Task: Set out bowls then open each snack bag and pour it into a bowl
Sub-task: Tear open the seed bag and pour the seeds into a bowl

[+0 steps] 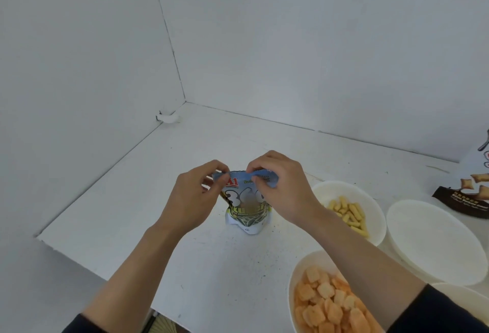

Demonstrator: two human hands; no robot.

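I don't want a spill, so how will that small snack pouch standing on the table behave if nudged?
Probably floppy: the snack pouch creases where the left hand and right hand pinch its top edge. Likely light and apt to tip, since it stands tall on a narrow base. Its printed film may be slippery.

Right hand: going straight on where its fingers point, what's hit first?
Probably the left hand: the right hand has its fingers pointing leftward along the top edge of the snack bag, which both hands pinch. Depth unclear from one view.
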